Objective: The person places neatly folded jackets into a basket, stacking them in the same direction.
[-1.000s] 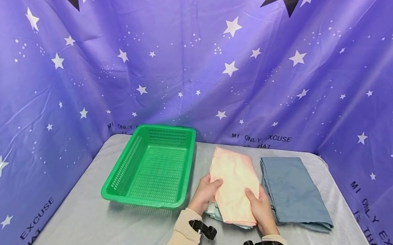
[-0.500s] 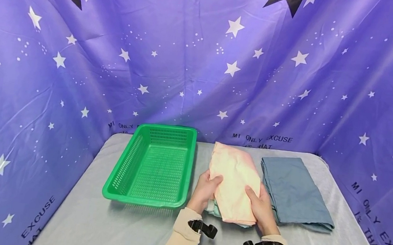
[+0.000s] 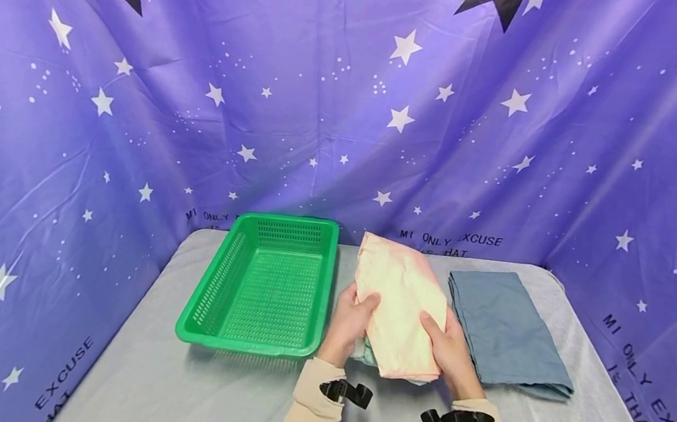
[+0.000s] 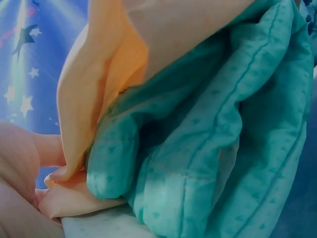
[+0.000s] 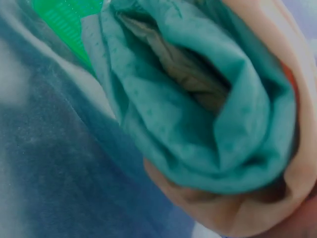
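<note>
A folded peach cloth (image 3: 403,295) is held between both hands over the table, its far end tilted up. My left hand (image 3: 348,323) grips its left side, thumb on top. On the right side my right hand (image 3: 451,353) grips it in the same way, with the thumb lying on the peach face. Underneath, in the left wrist view, hang several folds of teal patterned cloth (image 4: 188,148). From the right wrist view the teal cloth (image 5: 183,114) appears rolled in layers inside the peach one. Most fingers are hidden under the bundle.
A green plastic basket (image 3: 247,347) with slotted walls stands left of the hands. To their right a folded blue-grey cloth (image 3: 506,331) lies flat on the grey-covered table (image 3: 167,393). A purple starred curtain (image 3: 326,98) surrounds the table's back and sides.
The peach bundle has risen a little, with its far end moving away and slightly left. Both hands have moved with it, keeping their grip. The basket and blue-grey cloth stay in place.
</note>
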Demonstrator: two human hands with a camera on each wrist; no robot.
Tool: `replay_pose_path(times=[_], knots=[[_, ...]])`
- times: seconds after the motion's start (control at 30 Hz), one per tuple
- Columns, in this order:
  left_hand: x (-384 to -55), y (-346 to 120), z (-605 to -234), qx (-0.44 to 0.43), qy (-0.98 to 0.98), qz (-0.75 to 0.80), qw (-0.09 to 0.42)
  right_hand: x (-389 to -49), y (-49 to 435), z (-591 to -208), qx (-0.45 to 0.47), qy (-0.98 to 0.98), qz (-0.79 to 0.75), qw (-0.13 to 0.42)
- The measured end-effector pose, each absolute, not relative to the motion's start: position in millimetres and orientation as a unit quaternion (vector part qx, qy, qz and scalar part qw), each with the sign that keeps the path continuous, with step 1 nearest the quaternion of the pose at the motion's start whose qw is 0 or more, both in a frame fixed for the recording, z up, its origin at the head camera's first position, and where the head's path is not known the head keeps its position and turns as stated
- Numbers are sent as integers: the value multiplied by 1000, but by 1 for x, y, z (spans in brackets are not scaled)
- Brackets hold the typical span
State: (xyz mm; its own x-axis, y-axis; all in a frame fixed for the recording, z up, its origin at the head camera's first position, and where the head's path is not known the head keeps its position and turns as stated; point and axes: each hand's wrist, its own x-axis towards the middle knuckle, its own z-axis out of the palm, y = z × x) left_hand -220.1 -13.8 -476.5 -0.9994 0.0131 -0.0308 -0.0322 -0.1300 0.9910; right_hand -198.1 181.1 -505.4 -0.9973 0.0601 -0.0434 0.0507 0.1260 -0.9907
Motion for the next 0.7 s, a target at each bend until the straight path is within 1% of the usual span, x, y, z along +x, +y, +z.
replay_pose_path(times=[0.17,0.47,0.7], knots=[[-216,-21,-466,12,670,742,4,-198,180,-501,-5,-752,659,4],[-214,-39,-452,34,665,746,8,-198,177,-485,39,-754,655,1],[-212,-54,-438,37,663,748,15,-200,172,-472,57,-749,660,0]])
